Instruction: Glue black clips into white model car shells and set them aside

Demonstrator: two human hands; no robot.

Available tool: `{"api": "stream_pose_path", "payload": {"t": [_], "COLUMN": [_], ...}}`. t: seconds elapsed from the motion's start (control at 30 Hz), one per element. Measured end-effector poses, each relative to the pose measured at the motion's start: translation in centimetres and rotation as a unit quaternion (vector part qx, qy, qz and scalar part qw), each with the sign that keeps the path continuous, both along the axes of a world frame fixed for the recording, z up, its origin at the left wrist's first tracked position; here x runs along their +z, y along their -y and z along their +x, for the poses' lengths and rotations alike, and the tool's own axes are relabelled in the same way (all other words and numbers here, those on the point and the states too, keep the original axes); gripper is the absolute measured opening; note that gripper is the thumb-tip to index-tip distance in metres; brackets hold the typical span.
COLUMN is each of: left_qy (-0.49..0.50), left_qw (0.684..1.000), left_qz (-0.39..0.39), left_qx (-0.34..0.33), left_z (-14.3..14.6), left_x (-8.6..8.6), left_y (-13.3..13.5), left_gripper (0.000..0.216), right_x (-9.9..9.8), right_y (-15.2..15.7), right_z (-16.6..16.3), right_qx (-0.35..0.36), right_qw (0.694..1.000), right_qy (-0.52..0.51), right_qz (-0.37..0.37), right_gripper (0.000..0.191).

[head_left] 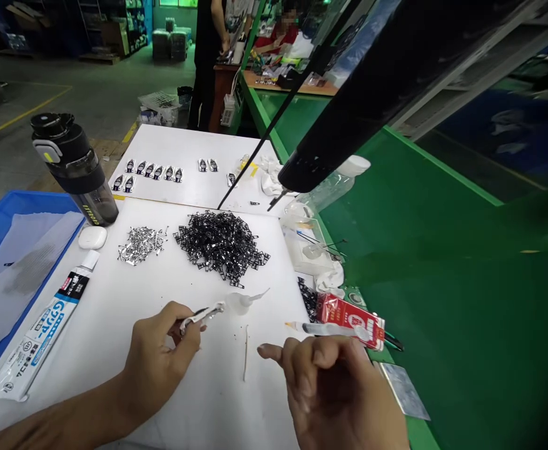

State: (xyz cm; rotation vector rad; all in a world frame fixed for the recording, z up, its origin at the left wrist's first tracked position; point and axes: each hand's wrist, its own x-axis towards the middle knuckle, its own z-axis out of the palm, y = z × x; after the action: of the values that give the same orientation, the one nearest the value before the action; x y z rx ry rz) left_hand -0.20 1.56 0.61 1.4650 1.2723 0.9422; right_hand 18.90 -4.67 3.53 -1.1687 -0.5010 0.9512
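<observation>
My left hand (161, 359) pinches a small silver-and-white piece (202, 314) between thumb and fingers; its exact kind is unclear. Just beyond it sits a translucent dropper-like container (239, 304) with a thin spout pointing right. My right hand (334, 387) is raised at the lower right, its fingers apart and partly curled, with nothing visible in them. Directly behind those fingers shows a clear syringe-like tube (328, 329) with an orange tip, overlapping a red box (349, 319). Between the hands, a thin stick (246, 353) lies on the white board (218, 400).
Piles of black frame-like parts (220, 244) and small silver parts (142, 244) lie on the board. At left are a glue tube (44, 331), a drink bottle (77, 169) and a blue tray (25, 200). A black pole (330, 131) slants overhead. People are beyond.
</observation>
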Motion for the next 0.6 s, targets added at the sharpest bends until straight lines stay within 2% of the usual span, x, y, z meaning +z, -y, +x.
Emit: {"api": "stream_pose_path", "payload": {"t": [0.1,0.23,0.4,0.6], "left_qy": [0.025,0.033,0.030,0.026], "left_qw": [0.997,0.989,0.982,0.981], "left_qz": [-0.078,-0.143,-0.188,-0.192], "left_qx": [-0.010,-0.012,0.002,-0.021], "left_z": [0.1,0.3,0.3,0.2], "left_x": [0.0,0.0,0.0,0.0], "left_y": [-0.3,-0.6,-0.9,-1.0], "left_gripper": [0.026,0.034,0.037,0.045], "right_x": [1.2,0.8,0.1,0.1], "right_y": [-0.7,-1.5,-1.5,-1.4], "right_z": [0.6,0.8,0.7,1.1], "right_qx": [0.033,0.065,0.097,0.155], "right_qw": [0.991,0.970,0.949,0.930], "right_qy": [-0.125,-0.223,-0.292,-0.332], "right_qz": [-0.043,-0.074,-0.061,-0.029], "right_gripper": [0.045,0.041,0.036,0.028]}}
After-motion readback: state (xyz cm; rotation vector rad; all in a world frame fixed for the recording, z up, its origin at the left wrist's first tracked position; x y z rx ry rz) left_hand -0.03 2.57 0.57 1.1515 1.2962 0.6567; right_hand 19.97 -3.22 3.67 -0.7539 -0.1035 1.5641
